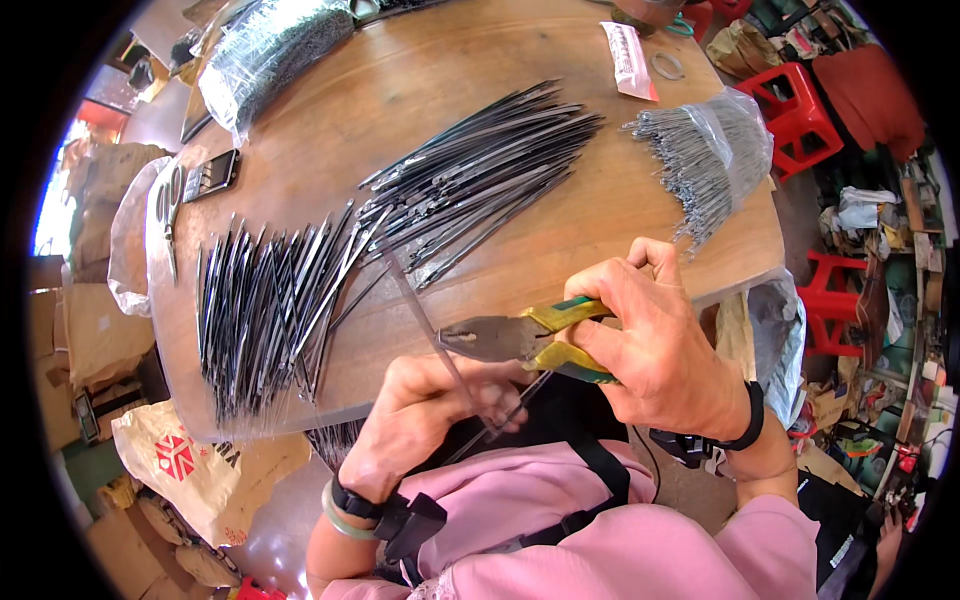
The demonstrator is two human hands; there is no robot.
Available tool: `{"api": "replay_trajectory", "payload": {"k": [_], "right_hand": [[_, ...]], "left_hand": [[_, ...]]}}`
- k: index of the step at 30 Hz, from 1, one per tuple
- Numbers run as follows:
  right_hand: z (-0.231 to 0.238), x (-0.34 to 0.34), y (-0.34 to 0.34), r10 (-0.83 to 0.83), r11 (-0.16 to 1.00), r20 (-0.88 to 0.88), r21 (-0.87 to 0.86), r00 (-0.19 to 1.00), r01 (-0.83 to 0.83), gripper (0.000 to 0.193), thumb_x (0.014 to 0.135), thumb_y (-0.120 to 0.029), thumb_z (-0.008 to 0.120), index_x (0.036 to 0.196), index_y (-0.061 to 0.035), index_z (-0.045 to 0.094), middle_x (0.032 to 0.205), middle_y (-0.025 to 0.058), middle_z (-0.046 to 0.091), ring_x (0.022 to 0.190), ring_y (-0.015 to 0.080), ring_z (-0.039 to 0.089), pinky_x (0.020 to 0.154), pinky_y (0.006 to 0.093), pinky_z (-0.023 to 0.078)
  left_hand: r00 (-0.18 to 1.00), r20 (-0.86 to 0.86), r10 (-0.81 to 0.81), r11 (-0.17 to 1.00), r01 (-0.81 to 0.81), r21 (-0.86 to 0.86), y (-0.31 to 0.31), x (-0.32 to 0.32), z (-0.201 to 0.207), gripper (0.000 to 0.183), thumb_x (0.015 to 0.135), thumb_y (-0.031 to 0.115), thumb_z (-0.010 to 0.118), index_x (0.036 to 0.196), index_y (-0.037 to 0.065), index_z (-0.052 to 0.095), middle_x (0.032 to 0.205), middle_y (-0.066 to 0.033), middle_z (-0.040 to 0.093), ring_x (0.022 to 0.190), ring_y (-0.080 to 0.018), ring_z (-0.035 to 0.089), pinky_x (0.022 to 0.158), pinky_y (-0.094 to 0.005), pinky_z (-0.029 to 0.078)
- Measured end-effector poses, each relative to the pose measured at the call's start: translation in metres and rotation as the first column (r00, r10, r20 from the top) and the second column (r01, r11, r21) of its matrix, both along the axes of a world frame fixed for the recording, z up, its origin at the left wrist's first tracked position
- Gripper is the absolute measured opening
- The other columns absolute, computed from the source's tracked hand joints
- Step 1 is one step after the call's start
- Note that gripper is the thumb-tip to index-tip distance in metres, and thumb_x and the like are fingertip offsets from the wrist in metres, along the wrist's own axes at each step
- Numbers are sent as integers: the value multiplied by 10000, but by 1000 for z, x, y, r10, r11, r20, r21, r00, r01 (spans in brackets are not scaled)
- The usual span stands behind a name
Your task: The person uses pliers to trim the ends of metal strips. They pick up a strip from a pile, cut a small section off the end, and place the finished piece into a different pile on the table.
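Note:
My right hand (655, 340) is closed around the yellow-and-green handles of a pair of pliers (492, 338), whose jaws point left. In my left hand (412, 412), closed near the table's front edge, is a thin dark flat strip (418, 312), smeared by motion. It slants up past the tip of the pliers; I cannot tell whether the jaws touch it. A second thin strip shows below my left fingers, partly blurred. Beyond my hands lies a pile of black flat strips (480, 170), and a second pile of strips (265, 310) is at the left.
On the wooden table (330, 110) are a plastic-wrapped bundle of grey wires (712, 160), a clear bag (275, 60), scissors (170, 215), a phone (212, 175), a pink-and-white packet (628, 60) and a tape ring (667, 66). Red stools (795, 115) stand at right.

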State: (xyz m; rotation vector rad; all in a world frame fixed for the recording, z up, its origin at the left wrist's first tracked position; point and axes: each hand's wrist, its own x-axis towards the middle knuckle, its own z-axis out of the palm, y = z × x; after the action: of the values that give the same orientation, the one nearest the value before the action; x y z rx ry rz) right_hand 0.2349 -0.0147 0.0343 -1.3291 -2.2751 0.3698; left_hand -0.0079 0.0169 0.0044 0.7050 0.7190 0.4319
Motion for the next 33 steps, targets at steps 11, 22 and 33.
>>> {"api": "replay_trajectory", "payload": {"k": [11, 22, 33], "right_hand": [[-5, -8, -8, -107, 983, -94, 142, 990, 120, 140, 691, -131, 731, 802, -70, 671, 1017, 80, 588, 981, 280, 558, 912, 490, 330], [-19, -7, -39, -96, 910, -334, -412, 938, -54, 423, 643, -109, 853, 1021, 0, 697, 1211, 140, 604, 1005, 321, 618, 857, 391, 513], [-24, -17, -34, 26, 919, -202, -380, 979, -103, 333, 724, -116, 786, 994, 16, 644, 1079, 174, 591, 893, 340, 632, 737, 395, 532]], "left_hand": [[982, -10, 189, 907, -179, -382, -22, 15, -4, 111, 946, 94, 634, 979, -12, 634, 698, -53, 568, 482, -125, 470, 413, -226, 318], [926, -62, 372, 928, -368, 66, -35, 4, 7, 102, 992, 57, 598, 1036, -30, 626, 720, -4, 589, 553, -36, 463, 481, -186, 338], [910, -141, 391, 904, -351, 243, -37, 3, -6, 100, 999, 63, 592, 1035, -17, 639, 709, 40, 562, 589, -2, 441, 505, -175, 363]]}}
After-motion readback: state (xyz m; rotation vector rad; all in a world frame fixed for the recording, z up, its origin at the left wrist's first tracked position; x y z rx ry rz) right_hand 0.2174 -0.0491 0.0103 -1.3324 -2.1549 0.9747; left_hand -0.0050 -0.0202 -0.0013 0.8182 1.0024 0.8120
